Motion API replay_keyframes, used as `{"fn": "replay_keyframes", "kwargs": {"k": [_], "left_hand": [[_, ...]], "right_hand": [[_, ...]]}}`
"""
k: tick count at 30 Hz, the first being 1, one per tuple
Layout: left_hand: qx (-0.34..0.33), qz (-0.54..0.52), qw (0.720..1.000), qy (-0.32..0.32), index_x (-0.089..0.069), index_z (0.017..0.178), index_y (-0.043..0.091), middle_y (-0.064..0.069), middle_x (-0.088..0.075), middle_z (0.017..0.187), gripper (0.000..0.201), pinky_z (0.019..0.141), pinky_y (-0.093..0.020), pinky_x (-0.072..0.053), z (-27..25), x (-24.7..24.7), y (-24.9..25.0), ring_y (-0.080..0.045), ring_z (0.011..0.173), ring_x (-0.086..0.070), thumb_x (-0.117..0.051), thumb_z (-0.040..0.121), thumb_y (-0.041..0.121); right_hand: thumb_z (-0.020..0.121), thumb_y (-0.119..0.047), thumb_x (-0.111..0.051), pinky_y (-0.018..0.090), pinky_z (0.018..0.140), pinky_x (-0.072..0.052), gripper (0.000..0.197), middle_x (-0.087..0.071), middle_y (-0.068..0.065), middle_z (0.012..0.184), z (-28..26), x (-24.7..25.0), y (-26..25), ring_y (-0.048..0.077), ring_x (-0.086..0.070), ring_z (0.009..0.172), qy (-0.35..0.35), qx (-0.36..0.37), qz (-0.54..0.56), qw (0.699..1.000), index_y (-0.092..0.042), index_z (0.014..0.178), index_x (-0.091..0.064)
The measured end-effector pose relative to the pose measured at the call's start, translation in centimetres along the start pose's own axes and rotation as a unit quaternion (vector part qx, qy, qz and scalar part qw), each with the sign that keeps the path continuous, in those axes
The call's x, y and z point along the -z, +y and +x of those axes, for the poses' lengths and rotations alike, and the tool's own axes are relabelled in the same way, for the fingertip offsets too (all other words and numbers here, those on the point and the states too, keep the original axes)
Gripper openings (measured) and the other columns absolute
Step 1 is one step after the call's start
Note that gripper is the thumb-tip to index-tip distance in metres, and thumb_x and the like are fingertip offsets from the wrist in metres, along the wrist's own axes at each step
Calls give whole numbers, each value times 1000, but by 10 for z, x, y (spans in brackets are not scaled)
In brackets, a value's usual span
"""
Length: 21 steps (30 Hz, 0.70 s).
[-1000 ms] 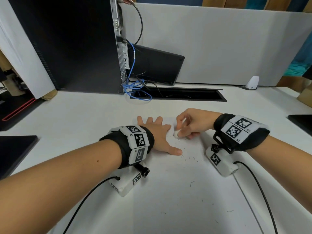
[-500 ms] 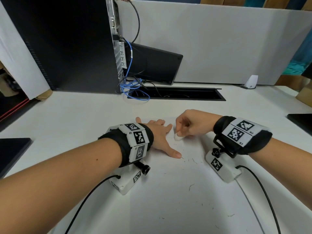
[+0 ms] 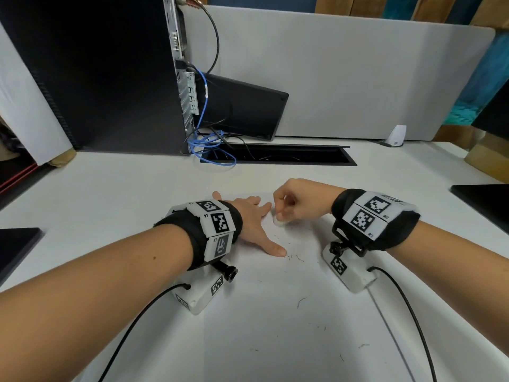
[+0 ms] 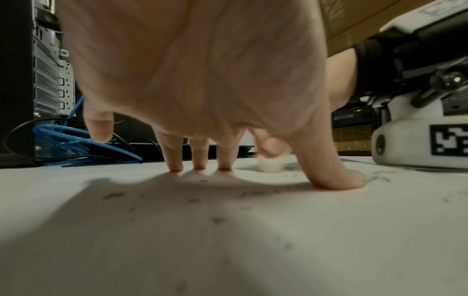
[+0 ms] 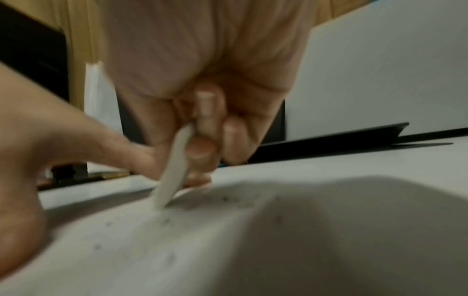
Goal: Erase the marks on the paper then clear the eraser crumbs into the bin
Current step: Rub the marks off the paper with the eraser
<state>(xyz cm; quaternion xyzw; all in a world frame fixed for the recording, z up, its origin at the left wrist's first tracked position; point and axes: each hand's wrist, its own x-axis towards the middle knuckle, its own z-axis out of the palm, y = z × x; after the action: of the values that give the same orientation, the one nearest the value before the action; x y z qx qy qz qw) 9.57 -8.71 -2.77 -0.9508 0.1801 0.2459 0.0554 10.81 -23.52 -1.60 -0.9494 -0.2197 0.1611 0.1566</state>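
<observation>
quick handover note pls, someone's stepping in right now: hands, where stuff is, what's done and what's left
Left hand: flat, fingers spread, pressing the paper down on the desk.
Right hand: pinch grip on the white eraser, whose tip touches the paper just right of the left fingers.
Done: some rubbing, judging by the dark crumbs scattered over the sheet, mostly near the left thumb and further toward the body.
Left: finish erasing (any remaining marks are too faint to make out), then gather the crumbs and tip them into the bin, which is not in any view.
</observation>
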Motion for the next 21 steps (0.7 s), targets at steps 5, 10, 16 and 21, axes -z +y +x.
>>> {"fn": "replay_keyframes", "kwargs": {"k": [5,10,16,21], "left_hand": [[1,3,1000,0,6,149,36,10,8,159,110,109,-65,3,-2,1,1,-16,148,-2,-49,66,82],[5,-9,1000,-1,6,149,38,10,8,159,110,108,-65,5,0,0,-1,-16,148,-1,-50,65,83],[13,3,1000,7,2,149,36,8,3,160,109,109,-61,0,-4,0,0,-19,147,-7,-48,65,84],[43,40,998,10,-13,150,33,-2,-20,153,95,108,-52,-15,-15,6,-5,-27,140,-23,-43,73,80]], "right_hand": [[85,-14,-63,20,60,-40,25,-55,-5,64,3,3,7,11,-49,62,12,0,-12,1000,-27,64,-57],[83,-14,-65,10,55,-41,26,-55,-15,58,0,4,1,-3,-52,52,4,7,5,1000,-27,63,-56],[89,-13,-59,10,41,-38,10,-57,-4,56,-11,22,7,0,-47,37,46,-29,13,998,-17,80,-60],[91,0,-48,12,50,-46,22,-62,7,69,-22,36,14,21,-55,60,34,-51,79,995,-10,108,-57]]}}
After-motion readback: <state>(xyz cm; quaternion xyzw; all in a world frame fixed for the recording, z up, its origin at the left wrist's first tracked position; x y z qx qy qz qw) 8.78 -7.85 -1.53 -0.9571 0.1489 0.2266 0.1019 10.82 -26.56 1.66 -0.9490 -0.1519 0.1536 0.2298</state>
